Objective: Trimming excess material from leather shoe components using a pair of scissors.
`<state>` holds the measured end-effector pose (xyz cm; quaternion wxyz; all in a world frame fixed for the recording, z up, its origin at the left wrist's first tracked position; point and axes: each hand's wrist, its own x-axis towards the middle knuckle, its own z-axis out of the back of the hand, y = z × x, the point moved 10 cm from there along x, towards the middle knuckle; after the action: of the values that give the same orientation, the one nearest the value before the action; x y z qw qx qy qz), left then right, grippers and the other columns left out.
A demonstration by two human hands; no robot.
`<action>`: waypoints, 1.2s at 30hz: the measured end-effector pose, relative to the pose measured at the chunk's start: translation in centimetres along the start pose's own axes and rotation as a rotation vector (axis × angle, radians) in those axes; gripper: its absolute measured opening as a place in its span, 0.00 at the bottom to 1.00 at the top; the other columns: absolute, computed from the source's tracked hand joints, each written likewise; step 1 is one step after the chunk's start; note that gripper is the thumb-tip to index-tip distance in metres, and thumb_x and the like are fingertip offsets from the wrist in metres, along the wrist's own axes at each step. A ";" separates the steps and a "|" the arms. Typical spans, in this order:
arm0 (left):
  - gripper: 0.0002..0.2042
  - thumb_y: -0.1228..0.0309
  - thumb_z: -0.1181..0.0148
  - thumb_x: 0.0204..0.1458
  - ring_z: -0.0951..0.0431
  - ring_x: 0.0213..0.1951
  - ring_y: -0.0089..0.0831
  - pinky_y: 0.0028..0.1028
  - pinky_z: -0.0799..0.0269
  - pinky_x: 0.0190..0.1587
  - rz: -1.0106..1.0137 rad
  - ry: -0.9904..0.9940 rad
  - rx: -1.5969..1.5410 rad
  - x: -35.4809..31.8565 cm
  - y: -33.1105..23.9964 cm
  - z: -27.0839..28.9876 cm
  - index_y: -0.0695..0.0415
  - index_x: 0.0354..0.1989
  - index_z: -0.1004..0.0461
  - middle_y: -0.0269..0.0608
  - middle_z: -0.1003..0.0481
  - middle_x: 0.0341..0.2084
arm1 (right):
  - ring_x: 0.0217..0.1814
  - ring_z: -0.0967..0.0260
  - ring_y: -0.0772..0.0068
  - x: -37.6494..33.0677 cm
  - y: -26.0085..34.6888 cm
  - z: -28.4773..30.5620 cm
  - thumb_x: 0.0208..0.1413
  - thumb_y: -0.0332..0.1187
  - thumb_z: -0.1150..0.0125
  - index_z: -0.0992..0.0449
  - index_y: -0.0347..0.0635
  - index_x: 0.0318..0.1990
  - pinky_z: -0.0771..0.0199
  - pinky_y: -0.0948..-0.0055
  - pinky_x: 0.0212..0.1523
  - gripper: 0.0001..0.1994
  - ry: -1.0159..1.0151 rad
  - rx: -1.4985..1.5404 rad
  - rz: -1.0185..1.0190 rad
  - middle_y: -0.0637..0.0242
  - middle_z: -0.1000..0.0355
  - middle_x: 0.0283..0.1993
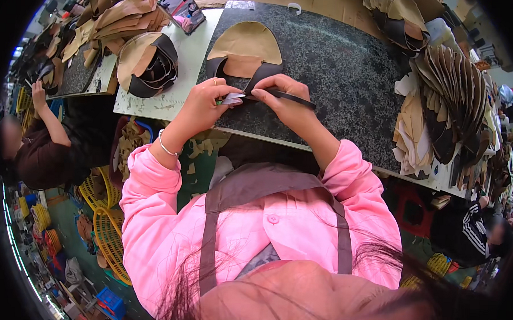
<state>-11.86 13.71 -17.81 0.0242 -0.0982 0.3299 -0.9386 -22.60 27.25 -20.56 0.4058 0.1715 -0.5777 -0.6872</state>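
The tan and dark shoe-upper piece lies flat on the dark speckled slab, at its far left part, and both hands meet at the piece's near edge. A thin dark strip runs rightward from that meeting point, across the slab, under the right hand. The right hand's fingers are closed down on the strip, pinching and pressing it where it meets the dark border of the piece. The left hand holds a small pale blade-like tool with a hint of green at its grip, fingers wrapped narrow around it, tip aimed at the same spot.

So the step in hand looks like fixing or trimming the strip at the piece's edge, with the work only just at the strip's start, since most of the strip trails free to the right. The next move, as I judge it, calls for steady pressure from the right fingertips while the tool works close beside them; a slip there could nick a finger or pull the strip off line.

Further out: a stack of curved dark and tan pieces sits on the pale counter to the left, a fan of brown pieces piles up at the right, and a phone lies at the far edge. Another person works off to the left.
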 end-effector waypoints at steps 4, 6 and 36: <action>0.13 0.77 0.26 0.53 0.20 0.37 0.45 0.37 0.25 0.42 0.022 0.026 -0.023 0.1 -0.3 -0.3 0.59 0.48 0.15 0.46 0.22 0.32 | 0.41 0.18 0.59 0.2 0.9 0.0 0.56 0.31 0.24 0.14 0.40 0.37 0.20 0.64 0.44 0.06 -0.099 -0.101 0.093 0.59 0.17 0.39; 0.14 0.78 0.26 0.52 0.20 0.38 0.45 0.38 0.25 0.43 0.010 0.015 0.006 -0.1 0.1 -0.7 0.59 0.49 0.15 0.46 0.22 0.33 | 0.41 0.18 0.57 0.3 1.3 -0.1 0.56 0.31 0.24 0.14 0.40 0.37 0.21 0.63 0.44 0.06 -0.097 -0.141 0.140 0.59 0.18 0.38; 0.13 0.71 0.29 0.59 0.16 0.41 0.51 0.38 0.22 0.43 0.265 0.034 -0.067 -6.3 0.8 -3.5 0.60 0.52 0.16 0.52 0.16 0.41 | 0.44 0.18 0.69 -0.5 -1.3 -0.6 0.56 0.31 0.25 0.13 0.38 0.40 0.20 0.70 0.47 0.08 0.139 -0.095 -0.067 0.62 0.18 0.40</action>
<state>-6.43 15.88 -22.02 0.1392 -0.0385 0.3714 -0.9172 -22.35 27.27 -22.05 0.4294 0.2190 -0.5088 -0.7133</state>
